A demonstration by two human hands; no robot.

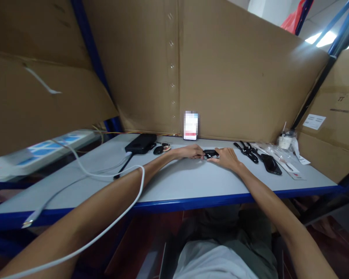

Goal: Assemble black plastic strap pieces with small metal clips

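Both my hands meet at the back middle of a grey table point(192, 182) with a blue front edge. My left hand point(189, 152) and my right hand point(225, 158) are each closed on one small black part point(211, 154) that lies between them on the table top. Its exact shape is too small to make out. A white cable point(116, 221) drapes over my left forearm.
A black box point(141, 143) and a dark key-like item point(162, 148) lie to the left. Black strap-like pieces point(247, 151), a black oval object point(272, 164) and clear bags point(279, 155) lie right. A phone point(190, 125) leans on cardboard walls point(235, 77). A white power strip point(37, 153) sits far left.
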